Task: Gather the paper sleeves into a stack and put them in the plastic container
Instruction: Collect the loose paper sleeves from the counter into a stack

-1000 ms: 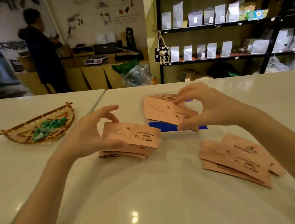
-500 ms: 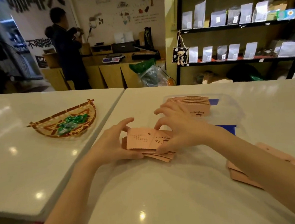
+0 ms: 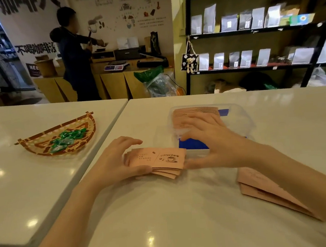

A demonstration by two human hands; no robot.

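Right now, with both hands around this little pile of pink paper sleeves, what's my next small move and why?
Probably squeeze the fanned pink paper sleeves square between the left hand and right hand: their lower edges splay out, and the clear plastic container just behind already holds a neat stack.

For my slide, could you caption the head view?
Both hands square a stack of paper sleeves beside the plastic container.

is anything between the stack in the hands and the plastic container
Nothing visible. The stack of paper sleeves sits just before the open plastic container, lid off. Inside, filed sleeves fill the far part.
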